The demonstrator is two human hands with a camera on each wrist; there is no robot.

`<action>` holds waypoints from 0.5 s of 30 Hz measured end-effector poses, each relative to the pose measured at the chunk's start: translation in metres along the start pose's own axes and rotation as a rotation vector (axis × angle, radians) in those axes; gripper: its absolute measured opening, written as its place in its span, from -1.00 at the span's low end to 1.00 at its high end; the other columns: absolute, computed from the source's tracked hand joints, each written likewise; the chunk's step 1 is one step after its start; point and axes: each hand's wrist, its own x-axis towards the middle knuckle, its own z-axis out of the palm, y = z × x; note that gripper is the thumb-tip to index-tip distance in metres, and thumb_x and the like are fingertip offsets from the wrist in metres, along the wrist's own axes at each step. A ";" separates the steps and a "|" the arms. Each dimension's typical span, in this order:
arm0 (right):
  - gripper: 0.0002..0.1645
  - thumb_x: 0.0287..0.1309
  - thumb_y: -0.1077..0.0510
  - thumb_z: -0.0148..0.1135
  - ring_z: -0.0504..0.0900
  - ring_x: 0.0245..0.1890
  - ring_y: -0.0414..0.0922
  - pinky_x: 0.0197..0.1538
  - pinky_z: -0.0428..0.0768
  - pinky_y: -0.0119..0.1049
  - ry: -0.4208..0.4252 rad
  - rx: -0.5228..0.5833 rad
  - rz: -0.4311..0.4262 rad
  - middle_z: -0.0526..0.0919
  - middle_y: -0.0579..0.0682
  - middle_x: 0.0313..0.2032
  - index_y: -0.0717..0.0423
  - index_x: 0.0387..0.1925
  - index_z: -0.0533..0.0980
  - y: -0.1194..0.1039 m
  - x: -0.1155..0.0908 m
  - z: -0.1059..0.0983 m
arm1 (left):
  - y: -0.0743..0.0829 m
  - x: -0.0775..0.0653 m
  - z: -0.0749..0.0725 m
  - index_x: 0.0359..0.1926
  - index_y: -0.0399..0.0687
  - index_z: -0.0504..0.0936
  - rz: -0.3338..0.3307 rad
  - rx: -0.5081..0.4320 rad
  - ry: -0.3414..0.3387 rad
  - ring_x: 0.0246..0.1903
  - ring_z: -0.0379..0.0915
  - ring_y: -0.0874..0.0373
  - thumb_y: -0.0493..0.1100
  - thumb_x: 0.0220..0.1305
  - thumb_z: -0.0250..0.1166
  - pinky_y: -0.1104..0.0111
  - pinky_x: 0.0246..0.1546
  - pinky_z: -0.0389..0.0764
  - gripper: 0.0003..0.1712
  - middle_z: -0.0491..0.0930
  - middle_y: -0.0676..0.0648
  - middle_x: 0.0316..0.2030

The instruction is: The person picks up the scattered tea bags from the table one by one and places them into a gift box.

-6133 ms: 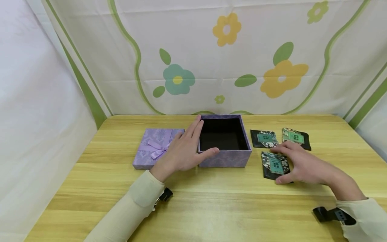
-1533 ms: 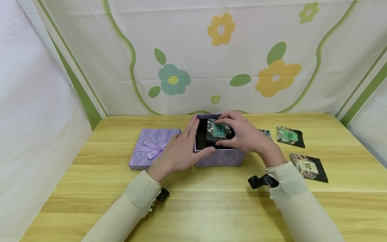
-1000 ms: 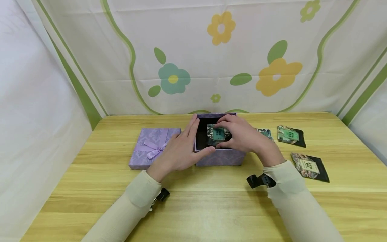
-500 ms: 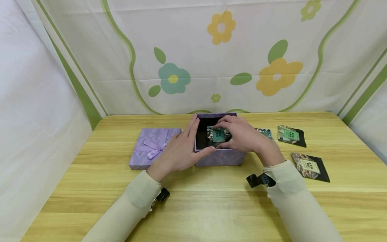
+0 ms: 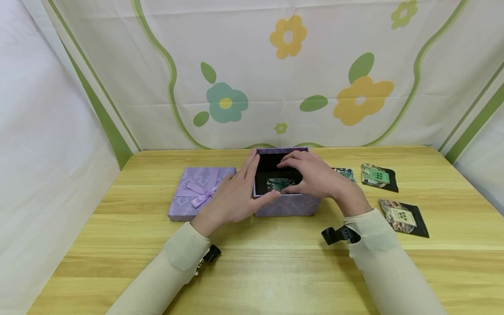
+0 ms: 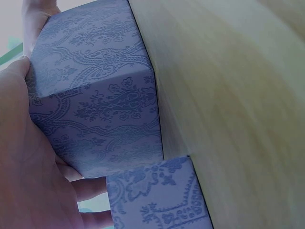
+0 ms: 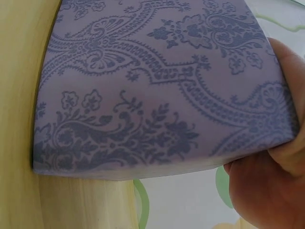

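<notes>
The purple patterned gift box point(image 5: 285, 206) stands uncovered, its inside black. A dark sachet with a teal label point(image 5: 278, 183) lies inside it, low near the front wall. Above this sachet, my right hand point(image 5: 316, 177) reaches over the right wall, fingers loosely bent and apart from it. My left hand point(image 5: 236, 194) rests on the box's left side, fingers straight and thumb at the front rim. In the left wrist view the left hand point(image 6: 35, 157) lies along the box wall. The right wrist view shows the right hand point(image 7: 271, 186) over the rim.
The purple lid point(image 5: 194, 188) with a ribbon bow lies left of the box, partly behind my left hand. Right of the box are a half-hidden sachet point(image 5: 345, 173), a green-labelled sachet point(image 5: 379, 177) and a cream-labelled sachet point(image 5: 404, 217). A flowered cloth point(image 5: 252, 65) hangs behind the table.
My right hand brought the teal-labelled sachet from the table into the box and has just let it go; it dropped lower inside. The left hand stays against the box.
</notes>
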 end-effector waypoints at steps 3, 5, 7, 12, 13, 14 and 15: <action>-0.22 0.22 -0.10 0.57 0.41 0.47 0.23 0.52 0.27 0.35 0.007 0.042 -0.003 0.52 0.17 0.42 0.11 0.38 0.57 0.002 -0.001 0.001 | 0.000 0.000 0.001 0.73 0.20 -0.44 0.001 -0.001 -0.001 0.42 0.50 -0.15 0.79 0.30 -0.20 -0.25 0.50 0.31 0.31 -0.51 0.19 0.72; -0.22 0.25 -0.12 0.55 0.44 0.46 0.21 0.50 0.32 0.31 0.020 0.090 -0.004 0.53 0.15 0.41 0.11 0.39 0.55 0.004 -0.002 0.000 | -0.001 0.000 0.001 0.73 0.20 -0.44 0.003 -0.003 -0.003 0.42 0.49 -0.16 0.79 0.30 -0.20 -0.25 0.50 0.31 0.31 -0.52 0.20 0.72; -0.23 0.28 -0.13 0.52 0.46 0.44 0.19 0.47 0.39 0.28 0.037 0.144 0.000 0.52 0.12 0.41 0.09 0.40 0.54 0.006 -0.004 -0.001 | -0.001 0.000 0.001 0.73 0.20 -0.44 0.003 -0.005 -0.006 0.43 0.49 -0.16 0.80 0.29 -0.21 -0.26 0.50 0.30 0.31 -0.54 0.21 0.71; -0.26 0.31 -0.15 0.49 0.52 0.39 0.18 0.42 0.47 0.25 0.100 0.240 0.007 0.54 0.09 0.39 0.01 0.41 0.53 0.009 -0.012 -0.012 | 0.000 0.000 0.000 0.73 0.21 -0.45 -0.001 -0.012 -0.006 0.42 0.50 -0.17 0.81 0.27 -0.22 -0.27 0.51 0.28 0.33 -0.53 0.21 0.71; -0.27 0.31 -0.14 0.50 0.52 0.39 0.17 0.42 0.47 0.25 0.115 0.248 0.011 0.55 0.09 0.38 0.02 0.41 0.53 0.010 -0.014 -0.015 | 0.000 0.000 0.000 0.73 0.22 -0.46 -0.003 -0.014 -0.006 0.42 0.49 -0.17 0.81 0.27 -0.21 -0.27 0.51 0.28 0.33 -0.53 0.21 0.71; -0.27 0.30 -0.13 0.50 0.51 0.40 0.17 0.43 0.45 0.26 0.129 0.251 0.015 0.56 0.09 0.37 0.02 0.41 0.53 0.010 -0.016 -0.018 | 0.000 0.000 0.000 0.73 0.22 -0.46 -0.005 -0.015 -0.006 0.42 0.49 -0.17 0.81 0.27 -0.21 -0.27 0.52 0.27 0.33 -0.53 0.22 0.71; -0.27 0.30 -0.13 0.51 0.50 0.41 0.15 0.44 0.44 0.25 0.146 0.250 0.022 0.56 0.08 0.37 0.02 0.40 0.54 0.011 -0.018 -0.021 | 0.000 -0.001 0.000 0.73 0.23 -0.46 -0.007 -0.014 -0.005 0.43 0.49 -0.17 0.81 0.26 -0.21 -0.27 0.52 0.27 0.33 -0.53 0.22 0.71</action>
